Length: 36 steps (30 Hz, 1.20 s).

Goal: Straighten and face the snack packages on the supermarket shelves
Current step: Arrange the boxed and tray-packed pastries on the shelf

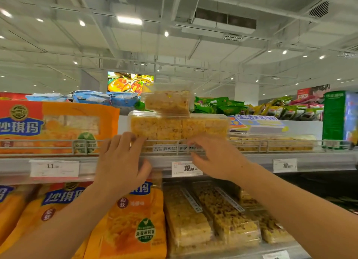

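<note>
Reaching up from below, both hands meet at the wire rail (108,142) of the top shelf (251,158): the left hand (121,161) has its fingers curled over the rail at the lower left corner of a clear tray (179,128) of yellow puffed-grain squares, and the right hand (215,158) has loosely bent fingers at the rail below the tray's right half; whether either pinches the tray itself cannot be told. The tray stands on its long edge behind the rail, facing out, with a smaller tub (168,99) perched on top, slightly askew. The tray looks light, its thin plastic stiff but easy to dent and slick, the contents crumbly. It is probably best taken by the two short ends or lower corners and slid, not squeezed, lest the tub topple. Farther left stands an orange bag (58,127); behind lie blue and green packs.
</note>
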{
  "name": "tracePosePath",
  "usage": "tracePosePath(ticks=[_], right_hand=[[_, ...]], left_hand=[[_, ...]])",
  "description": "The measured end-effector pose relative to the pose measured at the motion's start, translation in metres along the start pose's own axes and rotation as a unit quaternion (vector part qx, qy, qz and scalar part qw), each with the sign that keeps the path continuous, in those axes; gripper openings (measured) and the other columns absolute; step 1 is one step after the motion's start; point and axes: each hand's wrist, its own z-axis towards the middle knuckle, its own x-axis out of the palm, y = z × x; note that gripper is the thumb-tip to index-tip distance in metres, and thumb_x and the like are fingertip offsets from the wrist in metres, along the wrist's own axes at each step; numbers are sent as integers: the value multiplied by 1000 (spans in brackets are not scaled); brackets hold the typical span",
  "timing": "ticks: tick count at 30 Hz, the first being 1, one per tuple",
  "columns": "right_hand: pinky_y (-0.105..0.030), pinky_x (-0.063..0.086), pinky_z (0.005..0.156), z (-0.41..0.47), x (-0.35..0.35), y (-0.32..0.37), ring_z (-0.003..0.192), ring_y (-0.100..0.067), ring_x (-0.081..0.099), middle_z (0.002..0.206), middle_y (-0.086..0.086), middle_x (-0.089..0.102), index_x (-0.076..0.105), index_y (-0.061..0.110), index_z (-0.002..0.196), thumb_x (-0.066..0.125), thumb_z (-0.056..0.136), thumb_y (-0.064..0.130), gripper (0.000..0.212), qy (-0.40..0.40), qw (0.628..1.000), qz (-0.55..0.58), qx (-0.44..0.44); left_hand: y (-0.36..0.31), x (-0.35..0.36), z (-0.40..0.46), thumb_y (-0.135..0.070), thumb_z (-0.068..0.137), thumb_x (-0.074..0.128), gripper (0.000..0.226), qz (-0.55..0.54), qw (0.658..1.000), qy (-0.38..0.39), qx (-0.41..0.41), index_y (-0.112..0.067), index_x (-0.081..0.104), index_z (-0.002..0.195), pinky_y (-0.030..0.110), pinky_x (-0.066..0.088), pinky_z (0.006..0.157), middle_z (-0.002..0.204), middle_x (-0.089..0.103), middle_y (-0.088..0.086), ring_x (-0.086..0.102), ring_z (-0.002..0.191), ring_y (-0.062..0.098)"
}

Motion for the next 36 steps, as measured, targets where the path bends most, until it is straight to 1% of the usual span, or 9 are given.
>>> tracePosePath(ticks=[3,7,13,16,21,24,28,31,36], right_hand=[[-27,46,89,-10,-1,-12,108,-14,57,121,3,64,61,21,122,53,90,28,33,13,1000,2,-13],[-19,45,81,-37,-13,-46,95,-7,60,106,11,67,67,21,113,56,89,23,26,-34,999,9,32],[-14,43,70,-65,-71,-148,78,6,53,86,16,60,67,26,100,64,86,17,16,-131,978,-13,163],[-20,40,69,-70,-96,-209,82,-7,59,89,9,63,68,23,100,61,87,21,15,-129,973,-52,186],[-33,45,82,-59,-116,-297,100,-21,58,116,-3,65,64,21,114,55,90,42,33,11,961,-114,251],[-32,42,77,-52,-118,-327,94,-20,54,119,-6,63,62,19,117,55,88,56,47,80,947,-114,291],[-41,53,83,-48,-109,-343,105,-31,59,130,-12,53,47,14,136,60,81,66,76,193,882,83,422],[-34,55,58,-45,-113,-355,76,-27,68,115,-15,65,53,15,126,72,79,50,62,232,820,217,476],[-36,55,66,-44,-113,-369,71,-26,66,99,-15,73,64,11,116,74,79,42,49,263,789,284,477]], left_hand=[[-8,5,-1,-38,79,46,53,-28,999,-30,19,-10,63,120,47,33,94,117,58,12,50,109,34],[-54,11,1,-25,79,53,46,-87,976,-93,175,-11,64,121,50,35,99,121,59,15,52,114,36],[-157,16,33,-24,81,53,46,-147,955,-37,254,-11,64,124,50,44,99,126,60,14,55,118,34],[-196,31,52,-24,83,53,45,-144,951,-23,274,-11,62,126,48,47,97,127,60,13,54,120,32],[-245,56,77,-24,84,53,51,-86,966,-31,240,-7,56,133,50,44,104,140,52,16,48,130,34],[-260,66,82,-31,88,49,59,-48,984,-11,170,-5,48,141,50,35,112,150,42,17,38,140,33],[-267,75,81,-38,91,44,60,15,990,16,138,-4,49,140,46,30,113,149,44,16,40,139,32],[-269,79,80,-37,91,46,59,23,991,10,130,-4,50,139,43,27,113,148,45,14,40,138,30],[-272,79,81,-38,91,43,59,25,992,8,125,-5,48,139,43,25,115,149,44,14,38,139,29]])
